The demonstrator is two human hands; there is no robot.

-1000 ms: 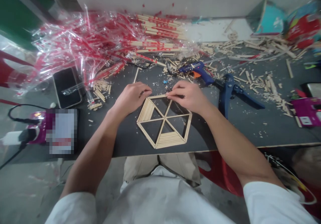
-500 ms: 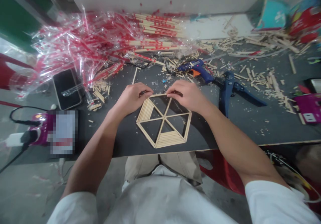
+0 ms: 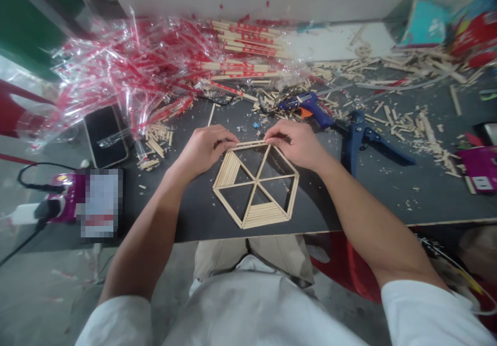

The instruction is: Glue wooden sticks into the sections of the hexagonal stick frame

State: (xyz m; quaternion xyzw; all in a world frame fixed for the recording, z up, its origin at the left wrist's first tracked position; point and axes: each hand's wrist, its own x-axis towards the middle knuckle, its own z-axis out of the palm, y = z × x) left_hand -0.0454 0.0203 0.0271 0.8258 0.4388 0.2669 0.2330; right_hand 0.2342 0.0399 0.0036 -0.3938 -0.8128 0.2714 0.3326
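Observation:
A six-sided frame of thin wooden sticks (image 3: 256, 182), with spokes meeting at its middle, lies flat on the dark tabletop near the front edge. Rows of sticks fill parts of two of its wedges, one at upper left and one at the bottom. Along its far side runs a short wooden stick (image 3: 251, 143), pinched at its left end by my left hand (image 3: 206, 148) and at its right end by my right hand (image 3: 295, 143). Both hands are closed, thumb against fingers. Whether this stick touches the frame's far side along its whole length I cannot tell.
Beyond my right hand lie a blue glue gun (image 3: 305, 105) and a blue hand cutter (image 3: 359, 134). Red-and-clear wrappers (image 3: 116, 66) heap at back left, beside wrapped chopsticks (image 3: 252, 38). A phone (image 3: 105, 136) and power strip (image 3: 58, 196) are left. Stick offcuts (image 3: 419, 129) litter the right.
My right hand's fingertips have shifted slightly right along the frame's far side. More of the stick between my hands now shows. My left hand has hardly moved.

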